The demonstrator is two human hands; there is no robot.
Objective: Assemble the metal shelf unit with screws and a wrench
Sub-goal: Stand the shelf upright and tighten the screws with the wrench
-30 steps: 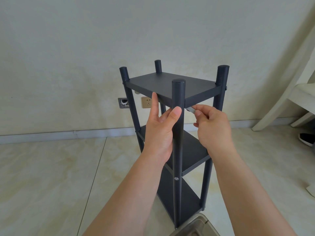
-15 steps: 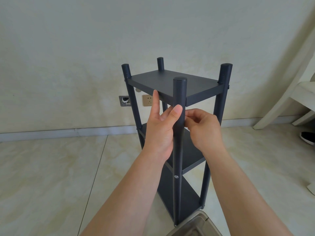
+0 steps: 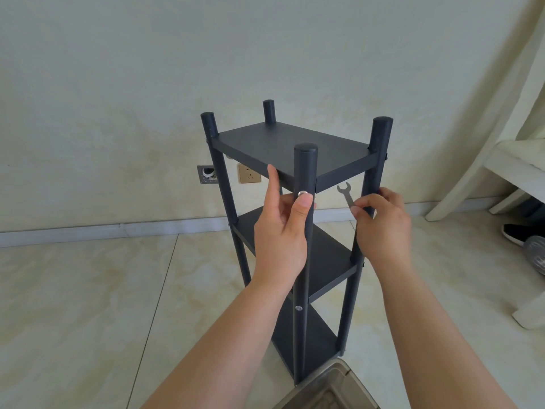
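A dark grey metal shelf unit (image 3: 290, 146) with three shelves and four round posts stands upright on the floor in front of me. My left hand (image 3: 281, 228) grips the near front post (image 3: 305, 169), its thumb just below a silver screw (image 3: 302, 193) at the top shelf's level. My right hand (image 3: 382, 225) pinches a small flat open-ended wrench (image 3: 345, 195), held upright to the right of that post, its jaw free in the air. A second silver screw (image 3: 299, 308) shows lower on the same post.
A pale tiled floor (image 3: 88, 305) surrounds the unit, with a wall and two sockets (image 3: 249, 174) behind. A white chair (image 3: 507, 169) and a dark shoe (image 3: 519, 233) stand at the right. A metal container's rim (image 3: 324, 385) sits just below the unit's near foot.
My right hand drew away from the near post to the right, and the wrench now shows free in it. The top screw, hidden before, is uncovered. My left hand kept its grip.
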